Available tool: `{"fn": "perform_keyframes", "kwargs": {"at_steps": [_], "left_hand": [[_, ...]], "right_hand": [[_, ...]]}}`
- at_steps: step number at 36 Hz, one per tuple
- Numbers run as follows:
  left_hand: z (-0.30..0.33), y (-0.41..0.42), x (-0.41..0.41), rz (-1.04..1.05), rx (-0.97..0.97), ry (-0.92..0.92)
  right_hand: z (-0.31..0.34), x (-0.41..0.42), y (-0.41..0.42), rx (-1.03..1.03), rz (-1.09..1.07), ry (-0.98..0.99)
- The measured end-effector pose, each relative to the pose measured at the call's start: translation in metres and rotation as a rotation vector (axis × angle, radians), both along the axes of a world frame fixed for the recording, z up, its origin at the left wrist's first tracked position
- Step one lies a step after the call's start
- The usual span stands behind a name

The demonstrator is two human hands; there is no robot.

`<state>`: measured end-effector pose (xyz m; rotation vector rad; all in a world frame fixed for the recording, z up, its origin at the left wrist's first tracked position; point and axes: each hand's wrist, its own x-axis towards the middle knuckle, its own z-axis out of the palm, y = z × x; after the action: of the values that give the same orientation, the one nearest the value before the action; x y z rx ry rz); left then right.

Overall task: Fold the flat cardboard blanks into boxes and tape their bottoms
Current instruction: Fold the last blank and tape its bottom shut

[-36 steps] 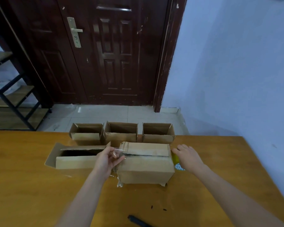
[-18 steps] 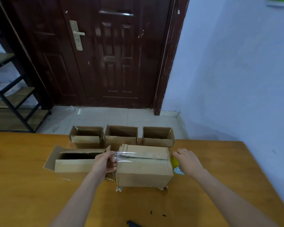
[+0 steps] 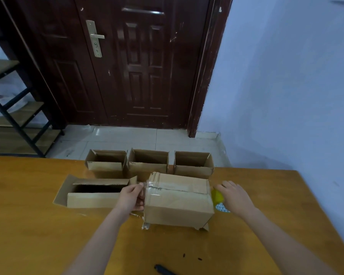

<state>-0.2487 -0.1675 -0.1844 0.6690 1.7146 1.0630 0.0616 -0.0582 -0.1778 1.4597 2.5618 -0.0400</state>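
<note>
Five boxes stood on the table (image 3: 38, 225): three open ones (image 3: 148, 161) in a back row, a fourth (image 3: 95, 192) open at the left, and the upturned box (image 3: 179, 201) in the middle (their insides too dark to judge). The left hand (image 3: 130, 198) pinched clear tape (image 3: 150, 190) at its left end; the right hand (image 3: 235, 197) curled round the yellow tape roll (image 3: 217, 196) at its right end.

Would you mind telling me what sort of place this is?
Probably a room in a home or small workshop: a wooden table facing a dark door, tiled floor and a shelf rack.
</note>
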Motion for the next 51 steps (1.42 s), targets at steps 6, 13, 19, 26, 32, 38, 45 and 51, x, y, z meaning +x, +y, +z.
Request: {"fn": "perform_keyframes", "kwargs": {"at_steps": [6,13,19,26,32,38,45,51], "left_hand": [[0.007,0.004,0.003,-0.061,-0.059,0.084],[0.01,0.012,0.009,-0.099,-0.158,0.171],[0.0,0.01,0.026,-0.165,-0.238,0.215],[-0.017,0.004,0.036,-0.146,-0.286,0.198],[-0.022,0.007,0.036,-0.14,-0.324,0.148],[-0.023,0.01,0.041,-0.154,-0.373,0.084],[-0.045,0.005,0.049,0.029,-0.484,-0.17],[-0.048,0.019,0.061,0.187,-0.365,0.038]], "right_hand": [[-0.006,0.003,-0.007,-0.034,-0.038,-0.001],[-0.015,0.007,-0.017,-0.022,-0.076,0.061],[-0.024,0.019,-0.025,-0.042,-0.14,0.031],[-0.03,0.026,-0.032,-0.052,-0.168,0.017],[-0.035,0.023,-0.031,-0.055,-0.183,0.011],[-0.04,0.021,-0.03,-0.051,-0.173,-0.014],[-0.046,0.018,-0.031,-0.04,-0.18,-0.043],[-0.049,0.017,-0.031,-0.031,-0.155,-0.03]]}}
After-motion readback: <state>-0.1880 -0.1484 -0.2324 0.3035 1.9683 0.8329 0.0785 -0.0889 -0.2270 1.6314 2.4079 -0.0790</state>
